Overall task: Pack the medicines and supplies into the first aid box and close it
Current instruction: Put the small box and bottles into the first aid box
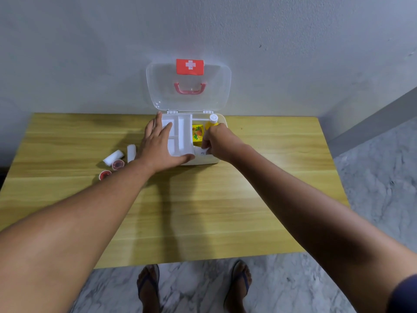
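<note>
Tape rolls: two small red-rimmed rolls (112,169) lie on the desk (203,211) at far left, close together.
Bandage rolls: two white rolls (121,154) lie just behind the tape, left of the box.
Left hand: the left hand (161,146) is spread flat, its grip open, fingers over the white divided tray (180,136) and thumb along the tray's near edge.
Box: the cream first aid box (198,162) sits at the desk's far edge by the wall, its clear lid (188,86) standing open with a red cross label and red handle.
Inside the box: a yellow packet (197,134) lies right of the tray; a yellow bottle with a white cap (212,120) stands at the back.
Right hand: the right hand (220,141) reaches into the box, grip pinched on a small white item (201,151) at the front; what it is I cannot tell.
</note>
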